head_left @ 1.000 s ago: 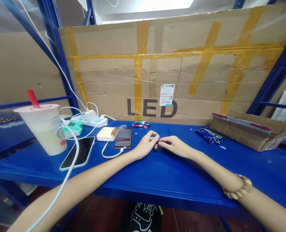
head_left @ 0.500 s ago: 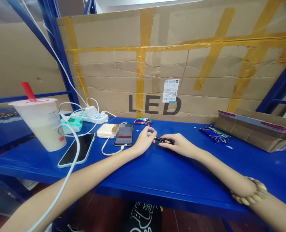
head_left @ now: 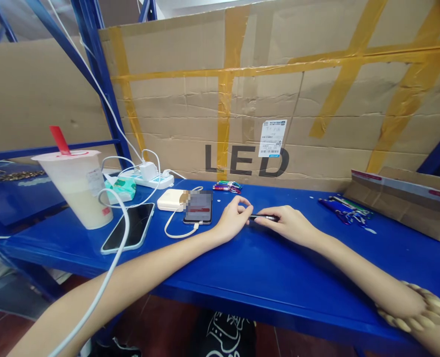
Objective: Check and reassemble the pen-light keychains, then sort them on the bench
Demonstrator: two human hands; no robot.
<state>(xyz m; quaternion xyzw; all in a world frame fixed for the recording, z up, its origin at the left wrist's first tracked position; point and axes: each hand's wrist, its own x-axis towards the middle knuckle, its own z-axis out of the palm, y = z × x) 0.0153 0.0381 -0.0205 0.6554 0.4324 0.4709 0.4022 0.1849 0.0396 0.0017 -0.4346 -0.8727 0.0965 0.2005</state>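
A black pen (head_left: pixel 267 217) lies nearly level between my two hands, just above the blue table. My right hand (head_left: pixel 292 223) is closed on its right part, thumb and fingers pinching the barrel. My left hand (head_left: pixel 235 218) has its fingers bent together round the pen's left end, which they hide. Left of that hand lies a phone (head_left: pixel 199 207) with a lit, partly blurred screen and a white cable plugged in. Behind my left hand rests a small group of coloured pens (head_left: pixel 227 187). To the right of my right hand is a pile of blue pens (head_left: pixel 342 210).
An open cardboard box (head_left: pixel 402 201) stands at the right of the blue table (head_left: pixel 279 277). At left are a drink cup (head_left: pixel 82 193), a dark phone (head_left: pixel 130 228), a power bank (head_left: pixel 170 200), a tissue pack (head_left: pixel 123 190) and a power strip (head_left: pixel 160 181). A taped cardboard sheet (head_left: pixel 190 119) stands behind.
My view has turned slightly left, so everything sits further right in the picture. My left fingers now cover more of the pen's left end. The right hand keeps its hold.
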